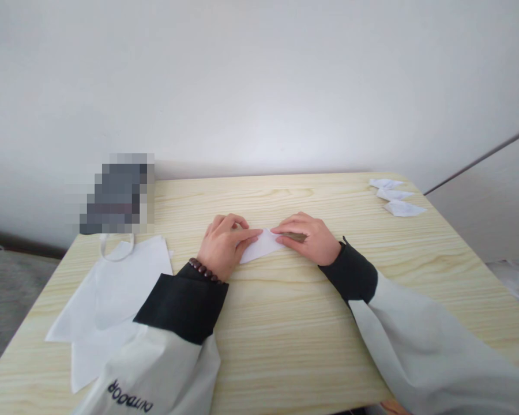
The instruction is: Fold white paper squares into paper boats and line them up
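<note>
A small piece of folded white paper (262, 245) lies near the middle of the wooden table, between both hands. My left hand (225, 242), with a dark bead bracelet at the wrist, pinches its left side between thumb and fingers. From the right, my right hand (305, 236) grips the upper right edge with thumb and fingertips. The fingers cover both ends of the paper, so its full outline is hidden.
White paper sheets (130, 294) lie at the left, partly under my left sleeve, with a white ring (117, 248) on them. A blurred dark object (116, 193) stands behind. Three folded paper pieces (404, 208) sit at the far right of the table (294, 346). A wall (259, 86) rises behind.
</note>
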`<state>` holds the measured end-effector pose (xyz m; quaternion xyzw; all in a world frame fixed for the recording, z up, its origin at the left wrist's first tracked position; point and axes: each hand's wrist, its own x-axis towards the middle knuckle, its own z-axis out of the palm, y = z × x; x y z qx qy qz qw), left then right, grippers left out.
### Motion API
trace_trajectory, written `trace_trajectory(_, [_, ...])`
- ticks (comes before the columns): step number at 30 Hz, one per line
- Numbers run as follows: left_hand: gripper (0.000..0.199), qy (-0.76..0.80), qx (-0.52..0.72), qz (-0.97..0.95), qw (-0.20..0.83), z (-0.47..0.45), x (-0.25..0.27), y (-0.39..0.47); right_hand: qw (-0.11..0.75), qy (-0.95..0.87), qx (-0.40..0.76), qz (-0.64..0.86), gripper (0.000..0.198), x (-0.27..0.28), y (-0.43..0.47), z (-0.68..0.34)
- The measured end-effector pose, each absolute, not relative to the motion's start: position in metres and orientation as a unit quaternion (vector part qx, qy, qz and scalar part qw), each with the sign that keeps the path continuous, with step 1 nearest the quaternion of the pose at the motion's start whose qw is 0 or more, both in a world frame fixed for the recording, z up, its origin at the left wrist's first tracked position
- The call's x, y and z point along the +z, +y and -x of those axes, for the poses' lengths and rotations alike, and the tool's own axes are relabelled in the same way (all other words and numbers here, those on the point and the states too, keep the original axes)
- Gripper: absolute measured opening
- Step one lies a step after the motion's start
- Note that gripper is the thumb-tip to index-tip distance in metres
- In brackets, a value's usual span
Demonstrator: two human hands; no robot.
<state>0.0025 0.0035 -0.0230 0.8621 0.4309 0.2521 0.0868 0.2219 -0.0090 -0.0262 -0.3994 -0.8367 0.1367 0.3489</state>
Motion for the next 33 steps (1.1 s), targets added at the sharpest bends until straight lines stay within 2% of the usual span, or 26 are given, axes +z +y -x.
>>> trace_trajectory(5, [0.021, 0.436, 0.232, -0.865, 0.091, -0.0034, -0.0203, 0.0018, 0.323, -0.881, 0.116, 0.326, 0.023, -0.0272, -0.0093, -0.2261])
trace_trajectory(11, [0.027, 0.447, 0.217, -0.862, 0.105, -0.0037, -0.0188, 0.0031, 0.345, -0.879, 0.094, 0.315, 0.018, -0.0301, -0.0087, -0.2246])
trace_trajectory(20, [0.027, 0.44, 0.216, -0.867, 0.089, -0.0026, -0.0187, 0.0032, 0.297, -0.905, 0.073, 0.296, 0.024, -0.0257, -0.0093, -0.2233])
trace_trajectory(28, [0.026, 0.428, 0.235, -0.871, 0.053, -0.0029, -0.0206, 0.0024, 0.346, -0.882, 0.128, 0.293, 0.022, -0.0271, -0.0083, -0.2244])
trace_trajectory(33, [0.024, 0.415, 0.233, -0.879, 0.037, -0.0018, -0.0228, 0.0033, 0.342, -0.89, 0.112, 0.28, 0.02, -0.0277, -0.0076, -0.2249])
